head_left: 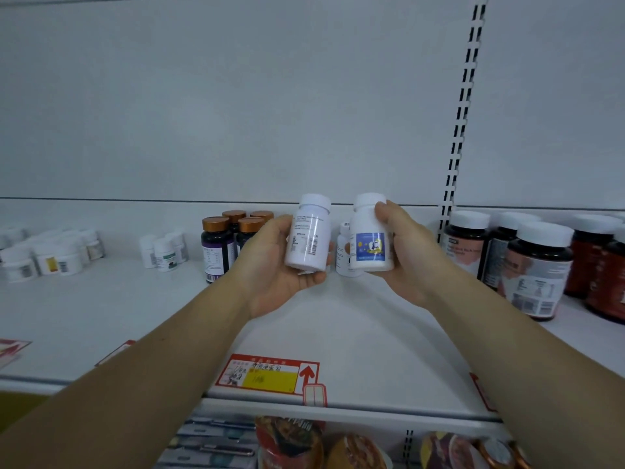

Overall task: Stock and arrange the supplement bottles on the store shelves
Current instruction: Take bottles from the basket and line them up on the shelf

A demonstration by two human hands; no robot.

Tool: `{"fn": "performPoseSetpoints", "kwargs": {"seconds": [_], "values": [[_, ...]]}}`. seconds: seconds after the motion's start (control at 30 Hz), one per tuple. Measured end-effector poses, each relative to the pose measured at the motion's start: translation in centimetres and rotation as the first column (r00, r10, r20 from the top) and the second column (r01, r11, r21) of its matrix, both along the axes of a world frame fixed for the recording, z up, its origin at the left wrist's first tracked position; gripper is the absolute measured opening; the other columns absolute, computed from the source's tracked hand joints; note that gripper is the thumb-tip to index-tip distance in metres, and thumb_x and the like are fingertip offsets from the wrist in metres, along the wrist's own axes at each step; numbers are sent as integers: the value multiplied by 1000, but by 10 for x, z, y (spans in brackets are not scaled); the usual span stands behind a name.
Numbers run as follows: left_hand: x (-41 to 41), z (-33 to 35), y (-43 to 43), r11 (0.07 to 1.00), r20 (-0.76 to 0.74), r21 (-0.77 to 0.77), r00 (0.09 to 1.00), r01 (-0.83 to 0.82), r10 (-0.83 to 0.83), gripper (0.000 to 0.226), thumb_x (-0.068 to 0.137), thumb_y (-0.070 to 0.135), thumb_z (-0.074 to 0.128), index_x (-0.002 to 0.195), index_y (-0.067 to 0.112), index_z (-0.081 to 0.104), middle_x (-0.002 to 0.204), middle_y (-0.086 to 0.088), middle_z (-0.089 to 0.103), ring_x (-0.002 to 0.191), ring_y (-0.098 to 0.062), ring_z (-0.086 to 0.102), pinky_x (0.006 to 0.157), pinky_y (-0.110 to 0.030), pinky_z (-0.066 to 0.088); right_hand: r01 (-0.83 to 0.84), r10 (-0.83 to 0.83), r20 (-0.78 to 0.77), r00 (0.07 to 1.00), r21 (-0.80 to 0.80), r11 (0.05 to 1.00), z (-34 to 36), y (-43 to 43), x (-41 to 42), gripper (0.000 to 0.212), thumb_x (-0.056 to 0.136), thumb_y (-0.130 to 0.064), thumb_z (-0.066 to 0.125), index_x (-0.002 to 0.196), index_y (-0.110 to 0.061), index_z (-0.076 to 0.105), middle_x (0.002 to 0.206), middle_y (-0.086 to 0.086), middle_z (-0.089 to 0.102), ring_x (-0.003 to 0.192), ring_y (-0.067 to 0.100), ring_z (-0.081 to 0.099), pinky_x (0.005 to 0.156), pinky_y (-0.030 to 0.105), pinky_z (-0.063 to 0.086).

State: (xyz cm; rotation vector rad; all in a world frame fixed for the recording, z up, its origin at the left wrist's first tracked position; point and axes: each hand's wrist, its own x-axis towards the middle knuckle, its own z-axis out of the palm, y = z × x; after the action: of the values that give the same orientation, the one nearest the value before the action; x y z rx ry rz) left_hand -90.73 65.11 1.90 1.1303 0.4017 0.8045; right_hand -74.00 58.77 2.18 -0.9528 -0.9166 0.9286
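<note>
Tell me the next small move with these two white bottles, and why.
Probably set the blue-label bottle in the right hand down beside the small white bottle standing just behind it: its label already faces outward and bare shelf lies below. The plain bottle in the left hand shows its barcode side, so it needs turning first.

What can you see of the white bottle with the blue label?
The white bottle with the blue label looks like plastic, with a closed white cap. It is upright, label toward the camera, held above the white shelf. The right hand grips its side, thumb near the cap. A small white bottle stands close behind it.
</note>
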Motion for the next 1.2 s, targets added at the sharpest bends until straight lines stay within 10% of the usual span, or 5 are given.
{"fn": "performPoseSetpoints", "kwargs": {"seconds": [0.43,0.7,0.93,1.2], "values": [[0,-1,0,999,74,-42,997,5,-2,34,87,35,51,108,9,58,83,-12,65,71,-24,58,58,-31,55,14,-14,106,994,4,1000,-1,1,-1,31,97,-35,50,122,-18,55,120,16,64,100,31,65,91,50,50],[-1,0,2,994,84,-101,996,39,-31,30,93,28,42,107,7,59,94,-17,64,82,-26,60,70,-37,51,-49,44,-88,995,-59,997,0,0,2,36,99,-39,40,113,-13,61,112,16,67,94,32,65,88,45,50],[0,-7,6,993,-6,113,999,-33,33,31,91,18,51,121,23,54,116,-7,65,101,-25,63,77,-41,54,-70,70,33,997,-3,998,0,-5,-2,18,96,-27,48,109,-17,56,101,10,68,92,29,61,92,49,46],[-5,-2,4,999,86,-4,995,48,-47,35,93,24,32,97,6,63,82,-14,70,67,-25,63,68,-38,49,-135,123,-233,965,-38,990,4,-7,-3,32,91,-30,47,109,-6,58,98,18,60,87,31,56,78,41,48]]}}
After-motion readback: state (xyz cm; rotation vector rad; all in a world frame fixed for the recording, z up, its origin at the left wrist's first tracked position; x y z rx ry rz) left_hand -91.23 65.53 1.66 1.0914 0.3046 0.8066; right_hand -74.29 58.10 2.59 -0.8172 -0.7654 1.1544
